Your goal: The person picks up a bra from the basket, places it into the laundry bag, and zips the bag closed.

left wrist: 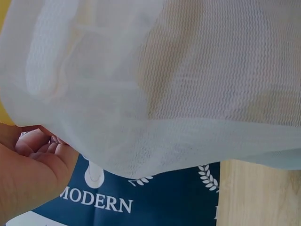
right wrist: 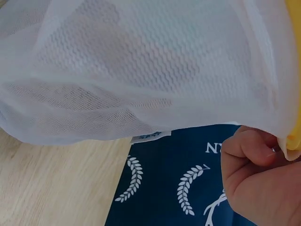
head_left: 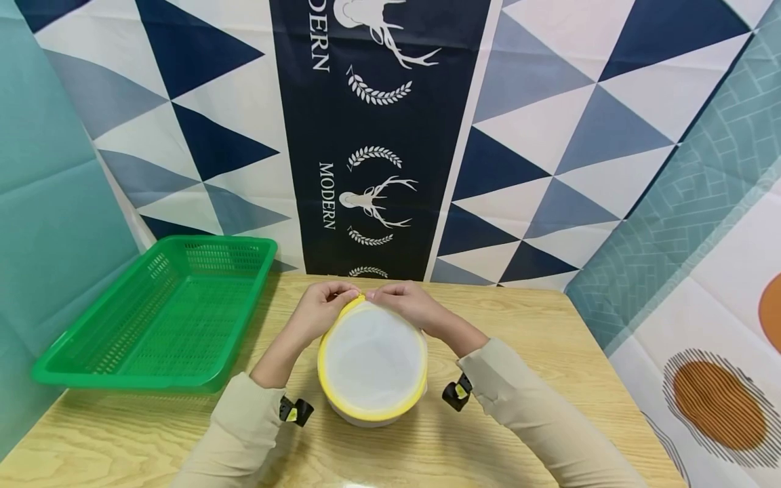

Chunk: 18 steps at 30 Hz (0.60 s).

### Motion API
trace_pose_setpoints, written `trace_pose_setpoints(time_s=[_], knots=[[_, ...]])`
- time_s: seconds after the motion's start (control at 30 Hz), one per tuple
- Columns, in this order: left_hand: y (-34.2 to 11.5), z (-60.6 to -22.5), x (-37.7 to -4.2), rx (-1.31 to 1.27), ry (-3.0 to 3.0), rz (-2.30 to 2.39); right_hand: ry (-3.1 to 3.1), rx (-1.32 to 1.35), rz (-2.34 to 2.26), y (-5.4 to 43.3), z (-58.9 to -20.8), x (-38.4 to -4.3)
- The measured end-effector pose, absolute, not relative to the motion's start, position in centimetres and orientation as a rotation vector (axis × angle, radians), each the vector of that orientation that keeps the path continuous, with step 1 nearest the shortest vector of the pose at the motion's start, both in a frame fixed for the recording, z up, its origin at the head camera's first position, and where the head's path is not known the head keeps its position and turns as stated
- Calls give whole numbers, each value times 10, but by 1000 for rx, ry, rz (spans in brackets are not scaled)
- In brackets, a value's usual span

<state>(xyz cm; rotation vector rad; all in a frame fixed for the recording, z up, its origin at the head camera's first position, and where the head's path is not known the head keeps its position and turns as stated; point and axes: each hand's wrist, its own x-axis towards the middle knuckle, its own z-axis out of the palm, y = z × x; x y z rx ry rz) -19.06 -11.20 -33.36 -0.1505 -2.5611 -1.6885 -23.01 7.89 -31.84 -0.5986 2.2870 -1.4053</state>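
Beige sleeves (head_left: 234, 434) flank the mesh bag (head_left: 375, 356); green basket (head_left: 177, 325) stands apart, left.

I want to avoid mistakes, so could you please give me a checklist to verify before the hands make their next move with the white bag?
1. Left hand holds the yellow rim of the white bag: ok.
2. Right hand holds the rim close beside it, at the far side: ok.
3. Rim fully closed: cannot tell, fingers cover part.
4. Bag's bottom resting on the table: cannot tell.
5. Green basket apart from the bag: ok, it stands to the left.
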Motion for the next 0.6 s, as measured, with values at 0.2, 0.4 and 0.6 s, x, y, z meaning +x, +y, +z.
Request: trace_pose_setpoints(time_s=[0.2, 0.4, 0.6], knots=[[-114, -333, -192, -163, -2583, -1683, 2254, -564, -1432, 79, -317, -229], [-114, -335, -193, -133, -2585, -1680, 2252, -491, -1468, 77, -316, -227], [-115, -338, -193, -111, -2581, -1652, 2228, -427, -1526, 78, -319, -226]])
